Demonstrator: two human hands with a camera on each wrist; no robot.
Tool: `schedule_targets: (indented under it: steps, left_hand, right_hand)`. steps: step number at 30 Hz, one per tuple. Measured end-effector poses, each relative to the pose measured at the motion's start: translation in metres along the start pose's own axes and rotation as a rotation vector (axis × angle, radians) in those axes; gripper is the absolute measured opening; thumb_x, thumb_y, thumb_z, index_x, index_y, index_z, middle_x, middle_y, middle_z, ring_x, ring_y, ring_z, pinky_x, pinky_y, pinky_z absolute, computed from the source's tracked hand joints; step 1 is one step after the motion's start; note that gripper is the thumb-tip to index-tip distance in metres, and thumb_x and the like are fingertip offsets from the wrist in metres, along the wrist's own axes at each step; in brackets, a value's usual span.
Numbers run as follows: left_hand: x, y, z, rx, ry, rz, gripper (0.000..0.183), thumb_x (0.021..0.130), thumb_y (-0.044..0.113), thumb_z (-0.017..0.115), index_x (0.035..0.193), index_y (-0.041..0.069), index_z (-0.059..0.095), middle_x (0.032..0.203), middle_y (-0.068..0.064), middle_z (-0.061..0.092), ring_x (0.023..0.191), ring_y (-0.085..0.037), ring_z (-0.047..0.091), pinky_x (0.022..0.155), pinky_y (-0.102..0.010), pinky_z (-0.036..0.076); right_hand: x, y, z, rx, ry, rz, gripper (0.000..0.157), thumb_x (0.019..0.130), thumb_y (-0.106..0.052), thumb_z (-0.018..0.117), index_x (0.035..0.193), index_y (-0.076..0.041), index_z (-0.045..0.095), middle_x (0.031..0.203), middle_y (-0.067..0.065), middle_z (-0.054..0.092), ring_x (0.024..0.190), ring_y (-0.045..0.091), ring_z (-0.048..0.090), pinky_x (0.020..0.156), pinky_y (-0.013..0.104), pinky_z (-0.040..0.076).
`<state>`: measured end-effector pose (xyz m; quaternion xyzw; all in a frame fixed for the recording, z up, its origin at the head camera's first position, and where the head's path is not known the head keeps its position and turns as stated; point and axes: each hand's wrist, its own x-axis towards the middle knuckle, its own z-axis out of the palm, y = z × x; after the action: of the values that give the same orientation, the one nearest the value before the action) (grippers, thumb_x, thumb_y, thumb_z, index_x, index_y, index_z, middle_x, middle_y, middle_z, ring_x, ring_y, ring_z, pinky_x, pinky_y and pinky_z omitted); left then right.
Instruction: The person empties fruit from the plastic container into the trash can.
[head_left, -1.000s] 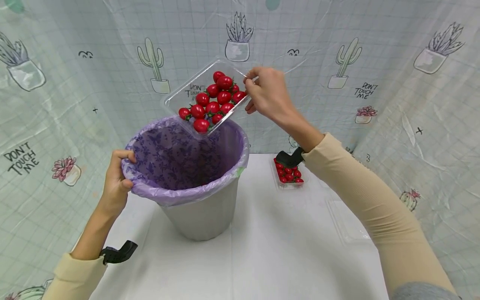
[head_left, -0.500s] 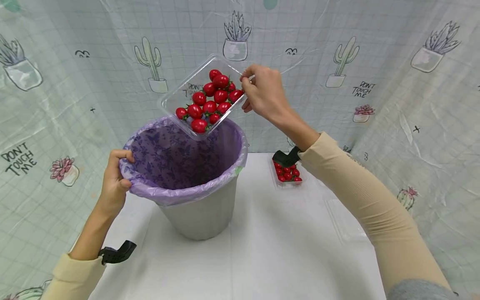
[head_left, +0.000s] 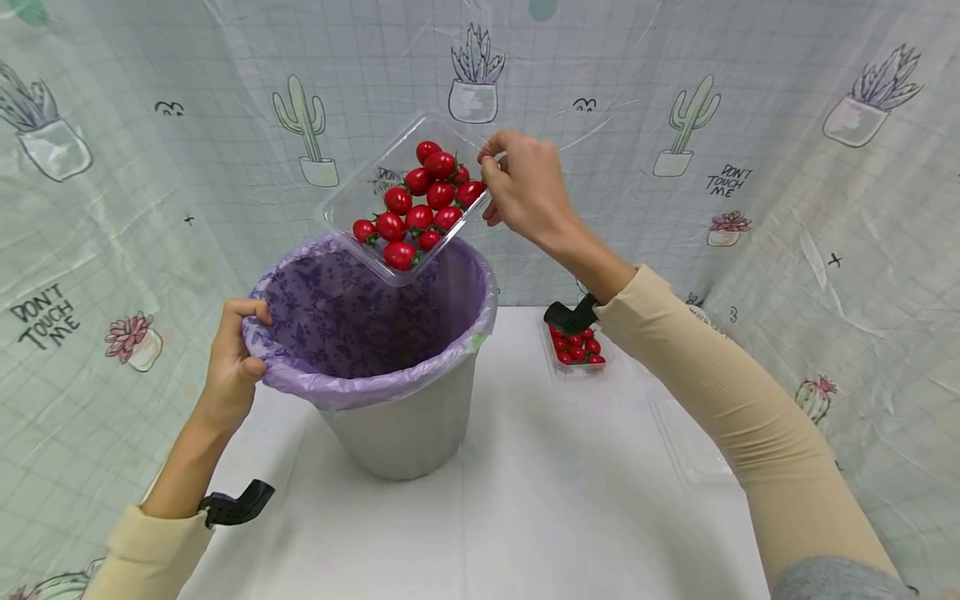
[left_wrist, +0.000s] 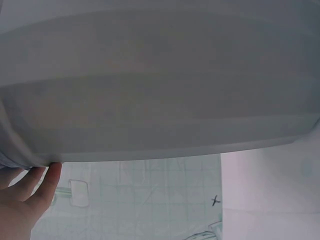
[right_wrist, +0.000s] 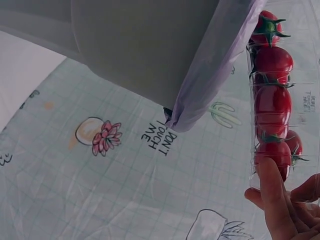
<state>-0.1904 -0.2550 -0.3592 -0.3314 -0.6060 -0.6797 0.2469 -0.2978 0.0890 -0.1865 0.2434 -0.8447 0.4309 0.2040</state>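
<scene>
My right hand (head_left: 527, 183) pinches the corner of a clear plastic punnet (head_left: 358, 193), held tilted above the bin's far rim. Several red cherry tomatoes (head_left: 418, 218) with green stems lie in it, gathered toward its lower side. In the right wrist view the tomatoes (right_wrist: 273, 107) show through the punnet's wall, with my fingers at its end. The grey bin (head_left: 408, 433) has a purple patterned bag (head_left: 360, 387) folded over its rim and leans toward me. My left hand (head_left: 231, 367) grips that rim at the left, thumb outside; its fingers (left_wrist: 47, 185) show under the rim in the left wrist view.
A second clear punnet of cherry tomatoes (head_left: 577, 348) stands on the white table (head_left: 555, 500) right of the bin. Farther right lies a clear plastic lid or tray (head_left: 693, 446), partly behind my right sleeve. A printed curtain (head_left: 570, 50) encloses the back and sides.
The punnet in my right hand has shifted slightly left and its lower corner has dipped a little. The tomatoes remain in it. My left hand keeps its grip on the bin's rim.
</scene>
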Motion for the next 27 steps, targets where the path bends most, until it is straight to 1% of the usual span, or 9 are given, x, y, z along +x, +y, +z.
schedule_targets:
  steps: [3, 10, 14, 22, 27]
  left_hand:
    - [0.0008, 0.0001, 0.0001, 0.000, -0.003, -0.004, 0.070, 0.080, 0.055, 0.084, 0.112, 0.002, 0.050, 0.092, -0.003, 0.045, 0.076, -0.013, 0.042, 0.058, -0.027, 0.030]
    - [-0.0007, 0.0015, -0.0004, 0.010, -0.004, -0.006, 0.069, 0.081, 0.055, 0.083, 0.112, 0.003, 0.051, 0.096, -0.004, 0.046, 0.082, -0.014, 0.044, 0.064, -0.023, 0.034]
    - [-0.0002, 0.0012, -0.0012, 0.009, -0.005, -0.002, 0.069, 0.081, 0.055, 0.083, 0.112, 0.003, 0.051, 0.096, -0.004, 0.047, 0.081, -0.014, 0.044, 0.063, -0.023, 0.035]
    - [0.0008, 0.0008, -0.0005, 0.008, -0.010, -0.002, 0.070, 0.081, 0.056, 0.083, 0.112, 0.002, 0.050, 0.095, -0.003, 0.046, 0.079, -0.014, 0.043, 0.061, -0.026, 0.031]
    - [0.0004, 0.0008, -0.0009, 0.013, -0.006, 0.000, 0.071, 0.081, 0.056, 0.083, 0.112, 0.002, 0.050, 0.095, -0.003, 0.046, 0.080, -0.014, 0.043, 0.061, -0.025, 0.032]
  right_hand:
    - [-0.0004, 0.0010, -0.0002, -0.008, 0.000, -0.012, 0.023, 0.104, -0.003, 0.046, 0.111, 0.005, 0.066, 0.074, 0.021, 0.070, 0.051, 0.018, 0.070, 0.049, 0.027, 0.057]
    - [-0.0016, 0.0028, -0.0003, -0.024, 0.000, -0.037, 0.023, 0.104, -0.003, 0.045, 0.110, 0.004, 0.066, 0.073, 0.020, 0.069, 0.053, 0.021, 0.071, 0.050, 0.025, 0.056]
    - [-0.0012, 0.0034, 0.0005, -0.034, 0.002, -0.046, 0.023, 0.104, -0.003, 0.045, 0.110, 0.004, 0.066, 0.073, 0.021, 0.069, 0.056, 0.022, 0.072, 0.051, 0.023, 0.056]
    - [-0.0018, 0.0049, 0.0024, -0.040, 0.013, -0.070, 0.023, 0.104, -0.003, 0.045, 0.109, 0.004, 0.067, 0.075, 0.020, 0.070, 0.057, 0.022, 0.072, 0.052, 0.021, 0.056]
    - [-0.0019, 0.0060, 0.0039, -0.042, 0.017, -0.087, 0.023, 0.104, -0.003, 0.045, 0.108, 0.003, 0.066, 0.074, 0.020, 0.069, 0.057, 0.023, 0.073, 0.052, 0.020, 0.055]
